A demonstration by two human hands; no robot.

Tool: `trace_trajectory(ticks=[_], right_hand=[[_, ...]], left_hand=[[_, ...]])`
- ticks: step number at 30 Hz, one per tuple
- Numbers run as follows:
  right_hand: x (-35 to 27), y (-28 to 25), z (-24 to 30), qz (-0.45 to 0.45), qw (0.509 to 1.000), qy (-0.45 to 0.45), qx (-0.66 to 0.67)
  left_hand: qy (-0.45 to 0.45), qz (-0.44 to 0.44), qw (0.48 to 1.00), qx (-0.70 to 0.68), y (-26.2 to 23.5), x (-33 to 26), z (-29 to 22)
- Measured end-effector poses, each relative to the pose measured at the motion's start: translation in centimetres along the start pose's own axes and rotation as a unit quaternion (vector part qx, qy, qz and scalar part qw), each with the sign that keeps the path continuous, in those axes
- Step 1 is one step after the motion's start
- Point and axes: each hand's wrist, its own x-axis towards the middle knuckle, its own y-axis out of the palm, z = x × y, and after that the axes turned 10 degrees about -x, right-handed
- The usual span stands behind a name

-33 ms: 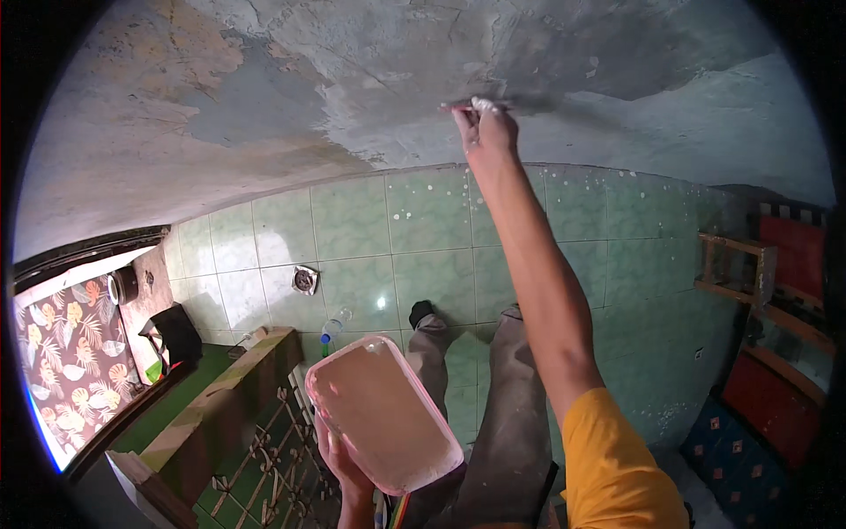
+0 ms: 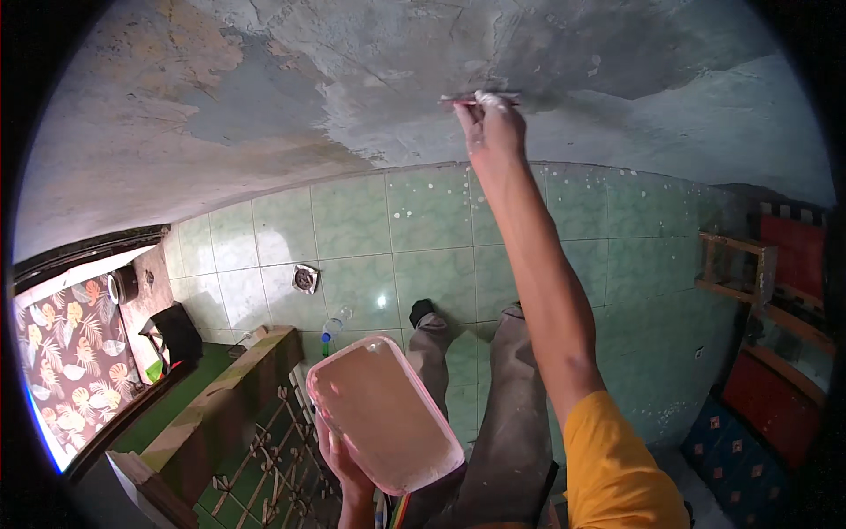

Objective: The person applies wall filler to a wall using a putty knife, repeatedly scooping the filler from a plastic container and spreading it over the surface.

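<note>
Fingers of the right hand [image 2: 492, 128] pinch a thin putty knife [image 2: 476, 100] flat against the patchy grey wall [image 2: 370, 79] far ahead, while the left hand [image 2: 345, 465] cups the pink tray [image 2: 383, 414] near and low, which, being tilted, might slip or spill.

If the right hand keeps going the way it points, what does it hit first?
Probably the patchy grey wall: the right hand already holds its flat tool at that surface, apparently touching, though depth is unclear.
</note>
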Motion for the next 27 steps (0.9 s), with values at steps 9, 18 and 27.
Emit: trace_trajectory(ticks=[9, 18, 27], right_hand=[[0.8, -9.8, -3.4, -0.129, 0.989, 0.073, 0.008], [2.4, -5.6, -2.4, -0.112, 0.993, 0.009, 0.022], [0.7, -12.7, 1.3, -0.148, 0.989, 0.011, 0.01]], left_hand=[[-0.016, 0.008, 1.0, 0.006, 1.6, -0.1, -0.7], [0.002, 0.013, 1.0, 0.017, -0.4, 1.4, -0.5], [0.023, 0.066, 0.995, 0.072, 1.7, 1.0, -0.9]])
